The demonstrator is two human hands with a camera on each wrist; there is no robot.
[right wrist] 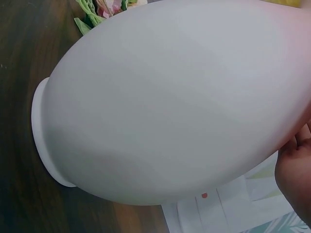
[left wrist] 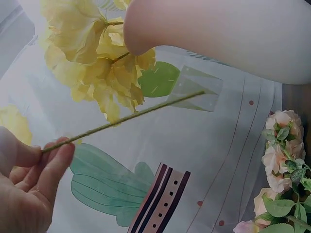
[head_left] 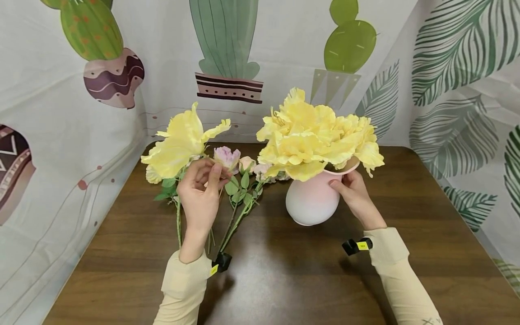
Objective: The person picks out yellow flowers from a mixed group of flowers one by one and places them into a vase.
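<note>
My left hand [head_left: 200, 194] pinches the thin green stem [left wrist: 131, 116] of a yellow artificial flower [head_left: 178, 144] between thumb and fingertips. The stem's bare end points towards the vase side in the left wrist view. My right hand [head_left: 356, 198] grips the neck of a pink-and-white vase [head_left: 310, 203], thumb on the near side; its other fingers are mostly hidden behind. The vase leans, and whether its base touches the table cannot be told. Several yellow flowers [head_left: 308, 140] fill its mouth. In the right wrist view the pale vase body [right wrist: 165, 107] covers most of the picture.
On the brown table [head_left: 260, 280] lie more artificial flowers: a lilac one [head_left: 226, 157], a peach rose [head_left: 246, 164] and pale pink blooms [left wrist: 282, 155], with leafy green stems [head_left: 237, 225]. A cloth printed with cacti [head_left: 227, 40] hangs behind the table.
</note>
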